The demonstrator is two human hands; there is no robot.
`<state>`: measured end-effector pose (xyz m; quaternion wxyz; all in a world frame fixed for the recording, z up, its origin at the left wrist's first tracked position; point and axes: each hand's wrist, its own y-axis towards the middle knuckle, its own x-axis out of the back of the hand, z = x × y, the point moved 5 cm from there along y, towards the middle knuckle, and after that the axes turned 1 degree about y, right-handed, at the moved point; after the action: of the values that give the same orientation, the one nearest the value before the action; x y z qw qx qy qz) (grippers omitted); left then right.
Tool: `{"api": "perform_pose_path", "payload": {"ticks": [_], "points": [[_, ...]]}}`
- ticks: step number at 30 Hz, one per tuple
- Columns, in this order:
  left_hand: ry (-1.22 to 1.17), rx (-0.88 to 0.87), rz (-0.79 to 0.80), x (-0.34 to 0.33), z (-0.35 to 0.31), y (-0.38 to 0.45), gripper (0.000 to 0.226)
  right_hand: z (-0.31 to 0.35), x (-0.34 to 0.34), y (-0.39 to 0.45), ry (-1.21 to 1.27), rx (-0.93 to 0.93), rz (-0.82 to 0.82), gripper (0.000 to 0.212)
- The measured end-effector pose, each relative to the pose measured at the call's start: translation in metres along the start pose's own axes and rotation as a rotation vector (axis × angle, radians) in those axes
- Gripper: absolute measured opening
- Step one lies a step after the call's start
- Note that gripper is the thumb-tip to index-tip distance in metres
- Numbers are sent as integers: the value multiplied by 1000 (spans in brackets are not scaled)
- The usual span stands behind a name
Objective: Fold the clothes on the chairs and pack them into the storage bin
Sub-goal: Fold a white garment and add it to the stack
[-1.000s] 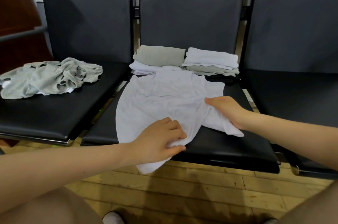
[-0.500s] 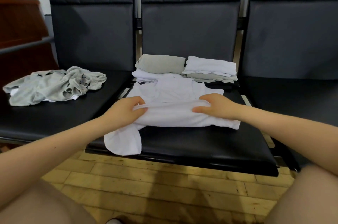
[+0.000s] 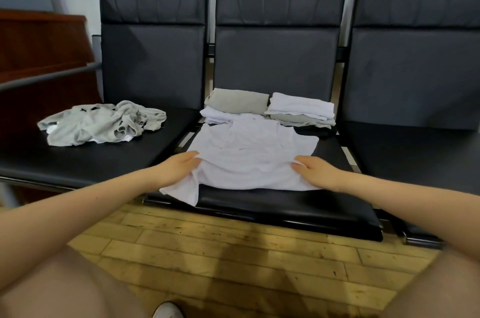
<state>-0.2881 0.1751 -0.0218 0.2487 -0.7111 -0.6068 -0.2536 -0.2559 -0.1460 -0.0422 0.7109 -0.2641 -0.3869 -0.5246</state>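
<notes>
A white shirt (image 3: 249, 154) lies on the middle chair seat (image 3: 285, 203), its lower part folded up over itself. My left hand (image 3: 179, 168) grips the fold's left edge, and a loose corner hangs below it over the seat front. My right hand (image 3: 315, 171) holds the fold's right edge with the fingertips under the cloth. Behind the shirt are two folded stacks: a grey top on white (image 3: 236, 102) at the left, white on grey (image 3: 301, 110) at the right. A crumpled grey pile (image 3: 101, 123) lies on the left chair. No storage bin is in view.
Three black padded chairs stand in a row against a pale wall; the right seat (image 3: 415, 151) holds nothing. A dark wooden cabinet (image 3: 39, 58) and a grey rail stand at the left. Wooden floorboards (image 3: 233, 252), my knees and a white shoe lie below.
Both hands lifted the shirt's lower hem from the seat's front edge and carried it up over the body. The fold has come down onto the shirt, with the hands still at its ends.
</notes>
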Motion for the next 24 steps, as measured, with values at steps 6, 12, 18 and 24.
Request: {"api": "perform_pose_path", "payload": {"ticks": [6, 12, 18, 24], "points": [[45, 91, 113, -17, -7, -7, 18, 16, -4, -19, -107, 1, 49, 41], [-187, 32, 78, -14, -12, -9, 15, 26, 23, -32, 46, -52, 74, 42], [237, -115, -369, 45, -19, 2, 21, 16, 78, -42, 295, -60, -240, 39], [324, -139, -639, 64, -45, 3, 21, 19, 106, -47, 639, -102, -501, 38]]}}
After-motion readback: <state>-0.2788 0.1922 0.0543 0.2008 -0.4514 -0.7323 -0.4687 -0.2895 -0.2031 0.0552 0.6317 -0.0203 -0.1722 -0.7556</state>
